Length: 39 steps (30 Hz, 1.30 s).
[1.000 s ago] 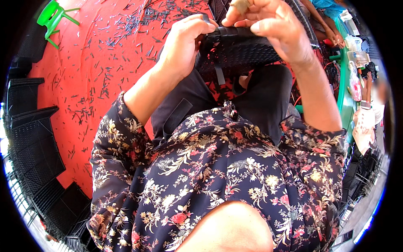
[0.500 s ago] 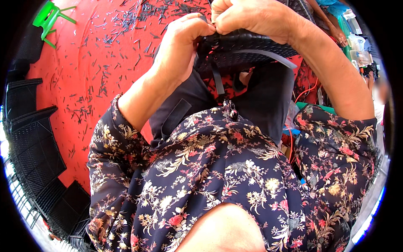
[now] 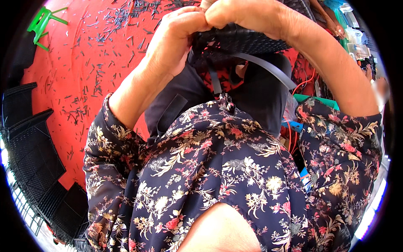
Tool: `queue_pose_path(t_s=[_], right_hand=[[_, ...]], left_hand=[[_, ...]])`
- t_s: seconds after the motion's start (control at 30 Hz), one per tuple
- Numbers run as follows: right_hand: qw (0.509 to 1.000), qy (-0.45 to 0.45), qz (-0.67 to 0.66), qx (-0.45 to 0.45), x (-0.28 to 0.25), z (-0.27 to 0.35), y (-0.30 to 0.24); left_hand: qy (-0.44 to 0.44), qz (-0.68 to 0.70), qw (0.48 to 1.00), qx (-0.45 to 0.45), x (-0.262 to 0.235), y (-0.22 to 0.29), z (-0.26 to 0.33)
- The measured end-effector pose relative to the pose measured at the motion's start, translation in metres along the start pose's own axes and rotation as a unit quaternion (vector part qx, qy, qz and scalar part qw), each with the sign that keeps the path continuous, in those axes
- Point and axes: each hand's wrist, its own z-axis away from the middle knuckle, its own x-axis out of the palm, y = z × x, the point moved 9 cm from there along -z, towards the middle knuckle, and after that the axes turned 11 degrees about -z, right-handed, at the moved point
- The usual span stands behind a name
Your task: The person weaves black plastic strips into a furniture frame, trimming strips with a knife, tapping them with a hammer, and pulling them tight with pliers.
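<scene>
Both hands close on the rim of the black woven basket (image 3: 239,42), left hand (image 3: 178,35) touching right hand (image 3: 247,14) just above it, probably pinching a strip, so keep the knuckles together and pull the loose strip (image 3: 264,67) below them taut.

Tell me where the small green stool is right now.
The green stool stands at the far upper left of the head view, on the red floor strewn with dark strip cuttings, well left of the left hand.
</scene>
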Motion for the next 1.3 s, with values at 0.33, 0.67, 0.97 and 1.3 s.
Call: queue_pose_path(t_s=[0.33, 0.67, 0.97, 1.3], right_hand=[[0.989, 0.014, -0.141, -0.05, -0.013, 0.008, 0.03], [0.887, 0.209, 0.075, -0.404, 0.004, 0.106, -0.018], [0.941, 0.227, -0.07, -0.24, -0.03, 0.064, 0.022], [0.985, -0.033, -0.127, -0.114, -0.008, 0.025, 0.008]], left_hand=[[0.027, -0.075, 0.996, 0.029, -0.004, 0.0, 0.001], [0.049, 0.032, 0.998, 0.005, 0.0, -0.001, 0.002], [0.075, -0.062, 0.995, 0.008, -0.002, 0.009, 0.006], [0.058, -0.056, 0.997, 0.001, -0.001, 0.012, 0.004]])
